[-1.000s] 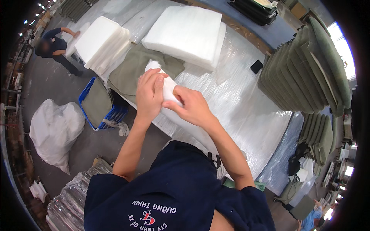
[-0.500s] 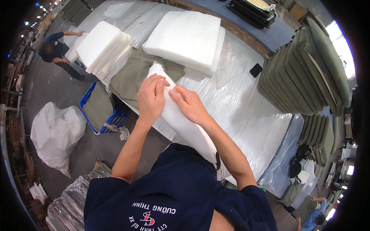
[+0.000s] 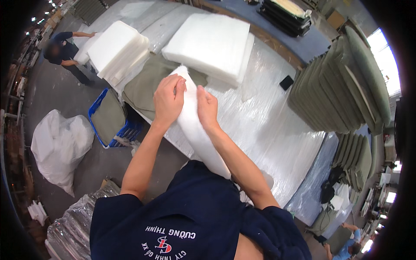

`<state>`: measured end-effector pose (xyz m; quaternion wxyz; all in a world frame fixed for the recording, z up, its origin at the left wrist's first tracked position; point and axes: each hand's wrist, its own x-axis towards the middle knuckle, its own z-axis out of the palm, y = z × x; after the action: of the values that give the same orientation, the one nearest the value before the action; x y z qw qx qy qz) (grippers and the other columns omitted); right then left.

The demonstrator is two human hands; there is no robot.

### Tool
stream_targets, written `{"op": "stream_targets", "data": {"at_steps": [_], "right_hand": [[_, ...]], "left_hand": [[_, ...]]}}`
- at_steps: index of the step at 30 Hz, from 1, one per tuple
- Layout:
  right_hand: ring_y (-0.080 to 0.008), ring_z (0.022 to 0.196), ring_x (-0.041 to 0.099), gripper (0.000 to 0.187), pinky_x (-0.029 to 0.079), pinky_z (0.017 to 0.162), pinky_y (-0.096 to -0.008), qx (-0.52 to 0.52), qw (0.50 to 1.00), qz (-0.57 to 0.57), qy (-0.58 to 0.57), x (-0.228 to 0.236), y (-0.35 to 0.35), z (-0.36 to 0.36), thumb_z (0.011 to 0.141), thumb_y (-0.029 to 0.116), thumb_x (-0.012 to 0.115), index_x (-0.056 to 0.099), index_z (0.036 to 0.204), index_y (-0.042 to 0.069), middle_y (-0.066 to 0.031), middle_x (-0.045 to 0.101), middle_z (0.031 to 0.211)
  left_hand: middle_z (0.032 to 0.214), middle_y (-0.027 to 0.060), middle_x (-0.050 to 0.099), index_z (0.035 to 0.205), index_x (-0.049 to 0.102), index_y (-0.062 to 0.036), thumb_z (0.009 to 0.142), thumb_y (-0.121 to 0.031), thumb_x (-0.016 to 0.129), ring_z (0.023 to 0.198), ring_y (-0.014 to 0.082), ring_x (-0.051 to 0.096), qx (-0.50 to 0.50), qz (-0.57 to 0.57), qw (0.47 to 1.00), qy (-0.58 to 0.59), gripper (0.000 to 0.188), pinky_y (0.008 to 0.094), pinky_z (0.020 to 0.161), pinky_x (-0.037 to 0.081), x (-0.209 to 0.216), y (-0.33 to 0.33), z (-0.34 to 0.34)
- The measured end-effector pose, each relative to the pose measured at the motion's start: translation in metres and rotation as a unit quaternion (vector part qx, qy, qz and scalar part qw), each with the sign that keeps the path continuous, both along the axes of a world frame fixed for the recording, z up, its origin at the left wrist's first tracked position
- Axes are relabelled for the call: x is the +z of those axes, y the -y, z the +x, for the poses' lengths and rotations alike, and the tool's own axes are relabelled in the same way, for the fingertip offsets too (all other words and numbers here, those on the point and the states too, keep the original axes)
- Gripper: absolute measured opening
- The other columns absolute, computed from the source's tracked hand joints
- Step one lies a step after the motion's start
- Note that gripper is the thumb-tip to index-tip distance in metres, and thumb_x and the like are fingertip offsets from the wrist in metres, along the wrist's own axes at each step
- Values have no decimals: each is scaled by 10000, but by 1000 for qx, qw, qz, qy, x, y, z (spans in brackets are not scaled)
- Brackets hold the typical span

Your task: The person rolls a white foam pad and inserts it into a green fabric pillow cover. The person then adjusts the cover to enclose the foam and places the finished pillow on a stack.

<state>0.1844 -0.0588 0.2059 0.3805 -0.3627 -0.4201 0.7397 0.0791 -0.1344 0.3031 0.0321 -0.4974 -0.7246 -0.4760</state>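
Observation:
A white padded cushion insert [image 3: 193, 125] stands on edge between my arms, its near end against my shirt and its far end over the olive fabric covers. My left hand [image 3: 168, 99] grips its left side near the far end, fingers curled over the top edge. On the opposite side, my right hand [image 3: 208, 106] closes on the insert's edge with bent fingers. Beneath the far end, olive-green fabric covers [image 3: 141, 91] lie flat on the plastic-wrapped table [image 3: 264, 130].
White inserts are stacked at the table's back [image 3: 208, 43] and far left [image 3: 117, 47], near a co-worker [image 3: 65, 50]. Green cushions [image 3: 338, 86] form a tall pile at right, near a black phone [image 3: 286, 82]. A blue crate [image 3: 97, 130] and white plastic bag [image 3: 60, 147] stand on the floor.
My right hand has shifted slightly back and away from the left, its fingers curling in. The insert's far end has tipped to the right, and its near end has moved left.

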Motion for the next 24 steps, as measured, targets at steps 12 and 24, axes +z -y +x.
{"op": "stream_targets", "data": {"at_steps": [12,24], "right_hand": [[-137,820,554,220,465,700,-307,185,940,280,59,52,-18,63,1061,221,548,661,1168,66,-10,638,1009],[-75,706,542,244,438,651,-238,2,969,-221,-108,-56,-40,79,1102,314,577,669,1093,88,26,613,807]], "left_hand": [[928,132,707,812,655,-25,1027,-200,585,931,347,669,17,18,999,37,286,423,842,513,-12,6,-18],[1049,169,749,936,728,9,1004,-152,621,1119,363,690,-27,3,1000,-6,206,433,971,520,-2,-10,18]]}}
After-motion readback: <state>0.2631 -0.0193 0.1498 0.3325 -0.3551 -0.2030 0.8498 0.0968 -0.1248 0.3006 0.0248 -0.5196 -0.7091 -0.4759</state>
